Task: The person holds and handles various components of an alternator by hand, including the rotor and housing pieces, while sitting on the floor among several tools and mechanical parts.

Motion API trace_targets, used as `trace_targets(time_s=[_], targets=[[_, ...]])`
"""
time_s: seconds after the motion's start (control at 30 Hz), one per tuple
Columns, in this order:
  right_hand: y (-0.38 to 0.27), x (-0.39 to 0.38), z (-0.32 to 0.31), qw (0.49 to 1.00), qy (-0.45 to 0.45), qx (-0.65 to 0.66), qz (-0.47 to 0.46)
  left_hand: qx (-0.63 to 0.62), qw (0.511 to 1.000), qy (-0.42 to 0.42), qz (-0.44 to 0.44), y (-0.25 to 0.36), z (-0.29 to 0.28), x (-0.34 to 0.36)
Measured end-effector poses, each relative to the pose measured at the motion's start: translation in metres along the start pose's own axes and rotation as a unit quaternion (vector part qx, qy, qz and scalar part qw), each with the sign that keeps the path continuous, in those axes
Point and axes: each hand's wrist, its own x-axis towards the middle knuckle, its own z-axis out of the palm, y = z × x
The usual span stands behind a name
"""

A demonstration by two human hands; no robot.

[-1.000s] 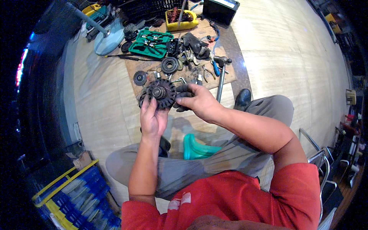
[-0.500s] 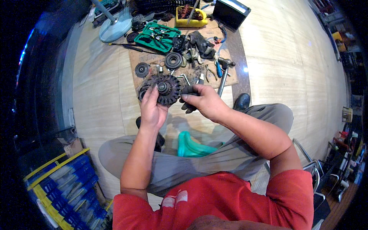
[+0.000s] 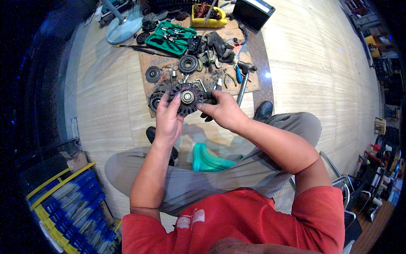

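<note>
With my left hand [image 3: 168, 118] I grip a dark finned disc [image 3: 187, 86] with a metal hub facing up. My right hand [image 3: 222, 110] has its thumb and fingers closed at the disc's right edge, its fingertips blackened. Another dark ringed part [image 3: 154, 101] lies just left of the disc. Beyond them on the cardboard [image 3: 237, 90] are a small pulley [image 3: 153, 74], a black ring [image 3: 187, 63], pliers [image 3: 229, 78], a screwdriver [image 3: 239, 75] and a hammer [image 3: 245, 80].
An open green tool case [image 3: 170, 38], a yellow container [image 3: 209, 16], a black battery-like box [image 3: 254, 12] and a pale-blue stand base [image 3: 122, 31] are farther back. A teal plastic object [image 3: 211, 161] lies between my legs. Stacked blue-and-yellow bins [image 3: 69, 211] stand lower left; chrome tubing [image 3: 332, 166] is at right.
The disc has tilted so its hub faces up more squarely. My right hand's thumb has moved in onto the disc's rim. The whole view has shifted slightly.
</note>
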Motion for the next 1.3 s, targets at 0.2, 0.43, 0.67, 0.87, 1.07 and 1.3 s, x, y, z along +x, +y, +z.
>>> trace_targets(time_s=[0.2, 0.43, 0.67, 0.87, 1.07, 1.3], targets=[[-0.004, -0.004, 0.004, 0.999, 0.032, 0.025, 0.015, 0.024, 1.000, 0.011, 0.003, -0.001, 0.002, -0.001], [0.001, 0.000, 0.003, 0.999, 0.009, 0.024, 0.044, 0.045, 0.999, 0.008, 0.009, -0.003, 0.002, -0.003], [0.008, 0.003, 0.005, 0.996, 0.012, 0.061, 0.058, 0.037, 0.999, -0.004, -0.003, -0.007, -0.005, -0.001], [0.003, -0.002, 0.003, 0.999, 0.020, 0.043, 0.022, -0.020, 0.999, -0.029, -0.038, -0.006, -0.013, 0.003], [0.004, -0.001, -0.001, 0.999, 0.025, 0.028, 0.020, -0.040, 0.997, -0.032, -0.058, -0.003, -0.010, 0.002], [0.010, 0.005, -0.001, 0.998, 0.024, 0.053, 0.030, -0.025, 0.998, -0.043, -0.048, -0.004, -0.010, 0.003]])
